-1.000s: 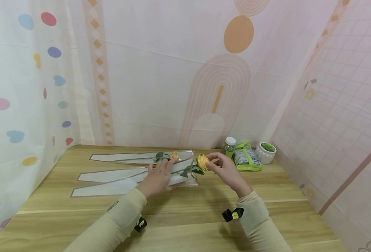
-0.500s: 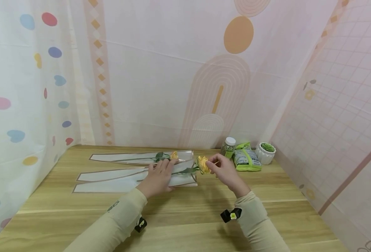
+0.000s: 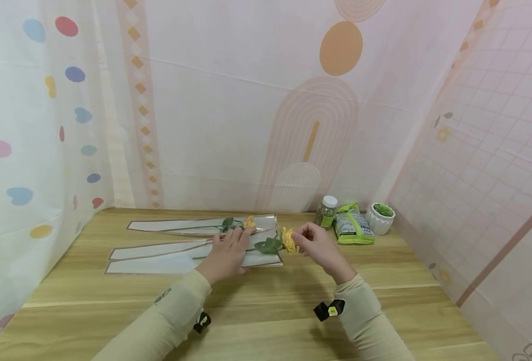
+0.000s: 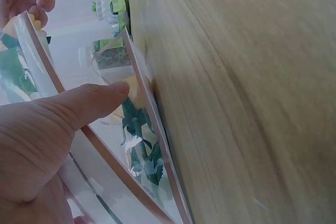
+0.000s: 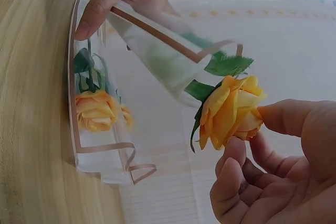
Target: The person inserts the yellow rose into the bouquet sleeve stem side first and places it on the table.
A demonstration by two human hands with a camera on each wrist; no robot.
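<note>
My right hand (image 3: 322, 250) pinches the petals of a yellow rose (image 5: 231, 111) between thumb and fingers. The rose's bloom and green leaves (image 5: 228, 65) stick out of the open wide end of a clear flower sleeve (image 5: 152, 40) with a brown border. Its stem runs back inside the sleeve. My left hand (image 3: 225, 253) grips that sleeve near its wide end, the thumb (image 4: 100, 100) on the near side and the other fingers largely hidden. Just under it in the right wrist view lies another sleeved yellow rose (image 5: 97, 109).
Behind the hands, a further sleeved rose (image 3: 249, 223) lies flat on the wooden table (image 3: 266, 326). At the back right stand a white-lidded jar (image 3: 327, 210), a green-and-white packet (image 3: 355, 228) and a white pot with a green plant (image 3: 380, 219). Printed curtains rise behind the table.
The rose has turned, so a broad leaf now faces up, and the bloom sits slightly lower. My right hand has shifted slightly left; the sleeve's narrow end has moved a little away. My left hand stays.
</note>
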